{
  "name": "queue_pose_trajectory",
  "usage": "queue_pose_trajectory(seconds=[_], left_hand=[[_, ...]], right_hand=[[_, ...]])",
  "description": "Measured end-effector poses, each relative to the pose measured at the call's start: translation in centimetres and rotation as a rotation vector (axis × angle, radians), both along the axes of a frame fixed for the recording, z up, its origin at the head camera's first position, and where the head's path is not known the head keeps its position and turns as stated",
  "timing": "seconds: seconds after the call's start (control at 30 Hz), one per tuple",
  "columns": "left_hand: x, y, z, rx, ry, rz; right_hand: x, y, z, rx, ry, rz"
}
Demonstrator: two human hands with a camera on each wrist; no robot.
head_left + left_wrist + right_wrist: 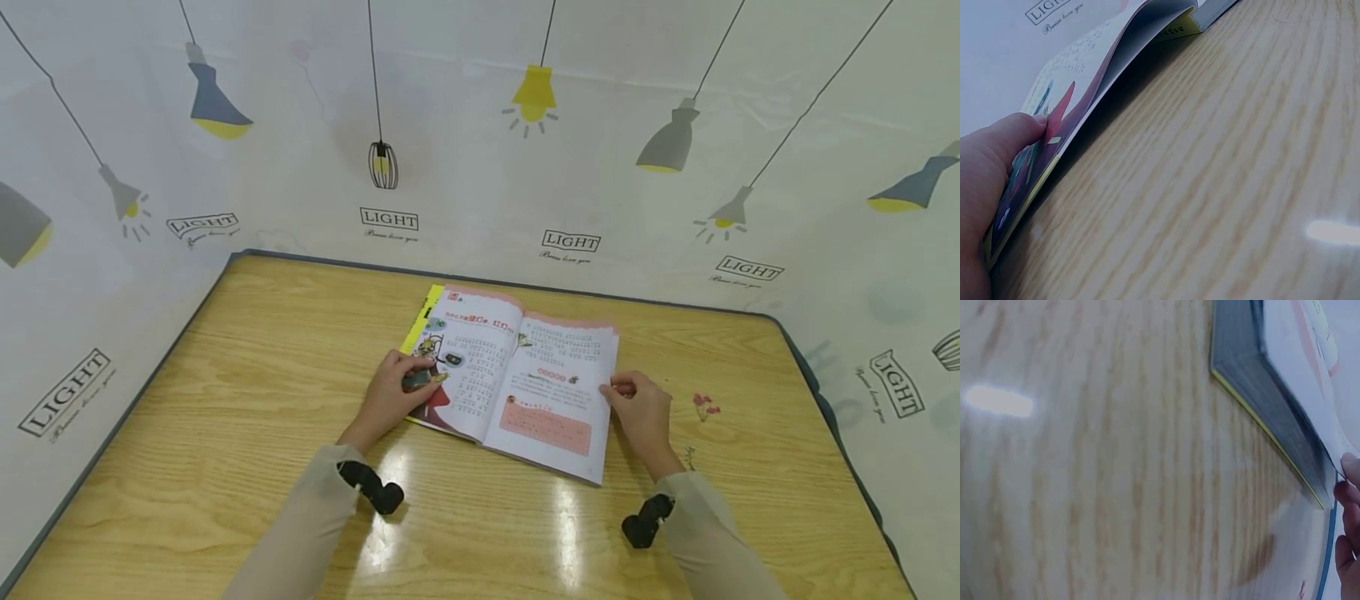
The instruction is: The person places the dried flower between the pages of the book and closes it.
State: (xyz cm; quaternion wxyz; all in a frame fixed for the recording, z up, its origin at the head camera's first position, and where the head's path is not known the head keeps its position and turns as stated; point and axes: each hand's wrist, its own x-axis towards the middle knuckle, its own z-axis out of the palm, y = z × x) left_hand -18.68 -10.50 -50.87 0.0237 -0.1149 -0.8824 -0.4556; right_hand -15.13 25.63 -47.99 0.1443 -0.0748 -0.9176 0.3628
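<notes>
An open book with printed text and pictures lies on the table; a strip of its yellow cover shows at the upper left. My left hand grips the book's left side, thumb over the colourful picture. In the left wrist view, that side of the book tilts up off the wood with a shadow beneath; the left hand's thumb lies on the page. At the right edge, my right hand pinches a page. The right wrist view shows this page raised from the thick block, between thumb and finger of the right hand.
Small pink flowers and a thin green sprig show on the wooden table right of the book. A white sheet printed with lamps surrounds the table's back and sides. Black wrist cameras sit on both sleeves.
</notes>
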Motion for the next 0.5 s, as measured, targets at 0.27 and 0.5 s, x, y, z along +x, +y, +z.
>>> queue_pose_trajectory(seconds=[0.27, 0.5], left_hand=[[0.02, -0.03, 0.0, 0.002, 0.012, -0.004], [-0.01, -0.01, -0.01, 0.009, 0.008, -0.007]], right_hand=[[-0.09, 0.09, -0.17, 0.004, -0.026, -0.009], [-0.11, 0.1, 0.22, 0.003, -0.017, -0.012]])
